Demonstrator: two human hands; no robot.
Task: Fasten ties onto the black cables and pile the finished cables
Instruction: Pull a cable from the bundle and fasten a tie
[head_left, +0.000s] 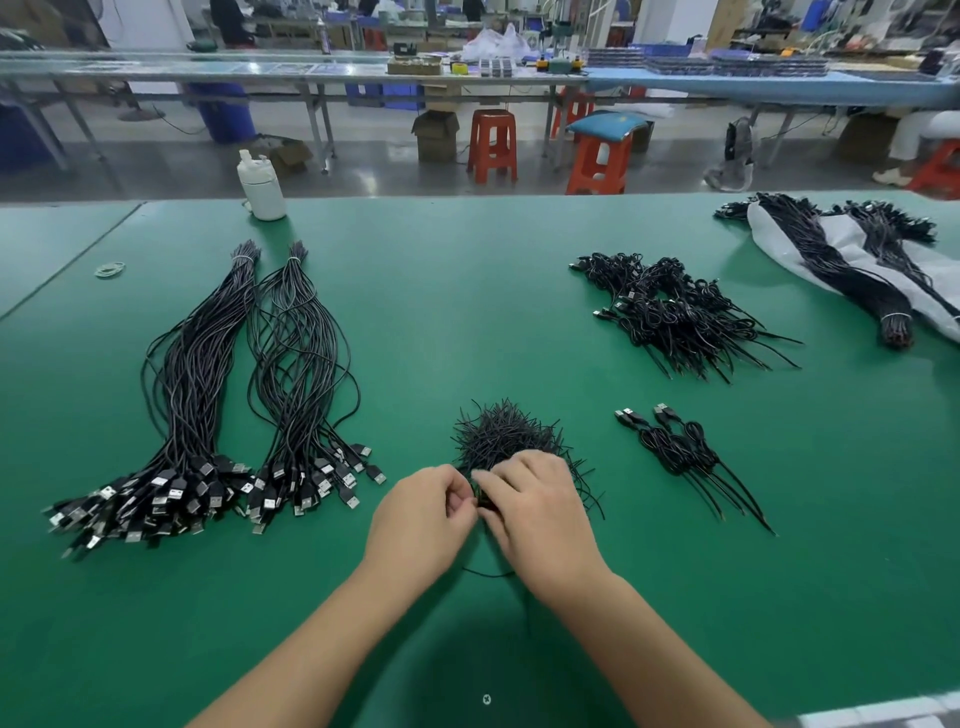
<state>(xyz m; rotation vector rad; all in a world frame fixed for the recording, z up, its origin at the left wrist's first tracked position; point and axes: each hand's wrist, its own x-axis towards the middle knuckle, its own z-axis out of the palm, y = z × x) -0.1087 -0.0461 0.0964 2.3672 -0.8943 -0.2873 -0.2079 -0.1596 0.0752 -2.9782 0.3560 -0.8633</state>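
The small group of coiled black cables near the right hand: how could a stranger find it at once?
On the green table, look just right of the heap of short black ties. The small group of coiled black cables lies there, far fewer than the big coiled pile behind it.

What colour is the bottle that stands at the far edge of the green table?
The bottle is white, seen best in the head view.
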